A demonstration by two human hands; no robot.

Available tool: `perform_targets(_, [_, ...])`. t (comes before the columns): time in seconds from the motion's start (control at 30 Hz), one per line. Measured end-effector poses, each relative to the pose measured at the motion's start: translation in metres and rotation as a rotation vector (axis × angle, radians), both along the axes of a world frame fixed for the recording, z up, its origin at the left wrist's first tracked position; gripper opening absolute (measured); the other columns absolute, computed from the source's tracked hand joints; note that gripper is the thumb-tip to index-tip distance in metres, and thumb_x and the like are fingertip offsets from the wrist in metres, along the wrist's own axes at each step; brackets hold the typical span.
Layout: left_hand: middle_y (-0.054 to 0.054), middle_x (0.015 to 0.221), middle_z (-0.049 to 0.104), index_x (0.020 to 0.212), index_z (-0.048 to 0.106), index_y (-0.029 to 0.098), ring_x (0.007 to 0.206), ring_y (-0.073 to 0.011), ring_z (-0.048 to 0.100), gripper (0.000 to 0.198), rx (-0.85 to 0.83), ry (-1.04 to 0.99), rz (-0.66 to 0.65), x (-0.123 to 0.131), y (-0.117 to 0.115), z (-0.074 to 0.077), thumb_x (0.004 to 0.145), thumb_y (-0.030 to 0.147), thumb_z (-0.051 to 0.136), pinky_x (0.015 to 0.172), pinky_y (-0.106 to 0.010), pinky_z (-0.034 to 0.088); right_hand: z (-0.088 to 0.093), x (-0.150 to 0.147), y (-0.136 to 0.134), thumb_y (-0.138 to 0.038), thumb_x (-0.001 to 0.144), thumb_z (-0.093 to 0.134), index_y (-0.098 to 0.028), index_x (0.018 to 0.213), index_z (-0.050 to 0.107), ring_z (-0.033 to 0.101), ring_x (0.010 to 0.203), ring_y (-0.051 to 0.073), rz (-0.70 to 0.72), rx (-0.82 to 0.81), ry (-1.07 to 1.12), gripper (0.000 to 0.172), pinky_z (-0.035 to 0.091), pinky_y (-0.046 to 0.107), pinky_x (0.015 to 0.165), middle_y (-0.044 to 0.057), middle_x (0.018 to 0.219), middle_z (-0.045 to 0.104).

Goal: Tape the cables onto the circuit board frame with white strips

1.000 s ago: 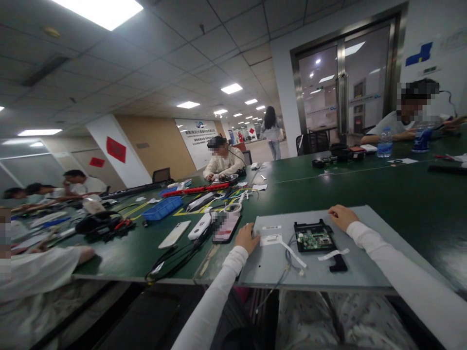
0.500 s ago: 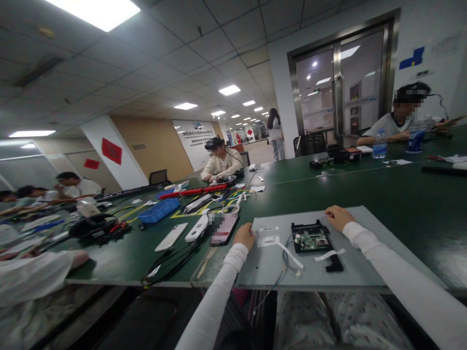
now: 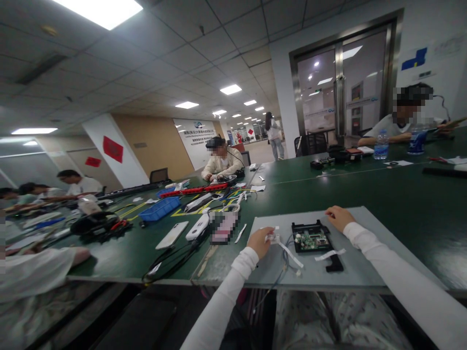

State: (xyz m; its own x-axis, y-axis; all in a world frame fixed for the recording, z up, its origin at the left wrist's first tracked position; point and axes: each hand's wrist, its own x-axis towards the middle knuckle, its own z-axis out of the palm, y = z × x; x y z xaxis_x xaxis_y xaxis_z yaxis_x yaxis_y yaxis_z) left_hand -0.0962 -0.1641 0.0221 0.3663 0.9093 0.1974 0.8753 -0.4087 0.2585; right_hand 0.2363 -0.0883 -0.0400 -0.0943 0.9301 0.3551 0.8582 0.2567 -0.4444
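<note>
- Along the near edge of the green worktop [image 3: 397,194], a flat grey panel [image 3: 314,273] lay as the piece being worked on, its front side roughly in line with that edge.
- Upon the panel, short of the worktop's near edge, sat a black frame [image 3: 294,232]; its placing appeared done, though no fastening could be made out.
- At the panel's far side, away from the worktop's near edge, the right hand [image 3: 340,217] rested with fingers loosely bent; whether they gripped the rim could not be told.
- Over the panel's left part, the left hand [image 3: 261,242] had its fingertips at a white label [image 3: 275,238]; whether they pinched anything was unclear, so that spot seemed the one being worked.
- Within the frame, a green circuit board [image 3: 312,240] lay face up and uncovered; any closing-up looked undone.
- Nearer the worktop's near edge, a black hooked piece [image 3: 335,263] lay by the frame, its joint, if any, hidden.
- Beside the board, thin cables [image 3: 285,265] ran loose, one hanging past the worktop's near edge, and a white connector [image 3: 299,273] lay unplugged, so the wiring looked unfinished.
- Smallest, one white strip [image 3: 291,255] slanted from the label toward the connector, another [image 3: 329,254] crossed below the board, and a third [image 3: 240,233] lay just left of the panel.
</note>
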Motion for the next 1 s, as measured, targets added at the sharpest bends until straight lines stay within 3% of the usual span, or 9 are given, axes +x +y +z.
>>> perform_targets(0.17, [-0.008, 0.11, 0.052, 0.11, 0.046, 0.02, 0.103, -0.0226, 0.045, 0.04, 0.082, 0.309, 0.389, -0.023, 0.003, 0.015, 0.07, 0.013, 0.046, 0.085, -0.038, 0.036, -0.002, 0.0, 0.0, -0.017, 0.071, 0.045, -0.017, 0.083, 0.06, 0.051, 0.073, 0.012, -0.003, 0.006, -0.008, 0.02, 0.035, 0.022, 0.069, 0.005, 0.086, 0.056])
perform_targets(0.3, [-0.012, 0.103, 0.054, 0.102, 0.049, 0.017, 0.099, -0.0257, 0.049, 0.028, 0.023, 0.395, 0.627, -0.043, 0.013, 0.024, 0.074, 0.019, 0.044, 0.08, -0.039, 0.039, -0.002, -0.001, 0.001, -0.017, 0.071, 0.045, -0.017, 0.082, 0.06, 0.051, 0.073, 0.012, -0.01, -0.006, -0.022, 0.018, 0.035, 0.022, 0.068, 0.005, 0.085, 0.057])
perform_targets(0.6, [-0.013, 0.1, 0.056, 0.097, 0.051, 0.019, 0.094, -0.0245, 0.054, 0.026, -0.032, 0.362, 0.676, -0.049, 0.036, 0.023, 0.075, 0.012, 0.039, 0.073, -0.038, 0.043, 0.001, -0.001, 0.0, -0.016, 0.071, 0.046, -0.017, 0.083, 0.061, 0.051, 0.075, 0.012, -0.016, -0.016, -0.025, 0.019, 0.035, 0.022, 0.069, 0.004, 0.085, 0.057])
perform_targets(1.0, [-0.014, 0.102, 0.057, 0.1, 0.053, 0.019, 0.097, -0.0247, 0.053, 0.032, -0.046, 0.239, 0.695, -0.06, 0.042, 0.019, 0.07, 0.011, 0.046, 0.076, -0.035, 0.042, 0.004, -0.002, -0.002, -0.015, 0.071, 0.047, -0.017, 0.082, 0.061, 0.05, 0.073, 0.011, -0.01, -0.032, 0.024, 0.018, 0.034, 0.021, 0.069, 0.004, 0.085, 0.056])
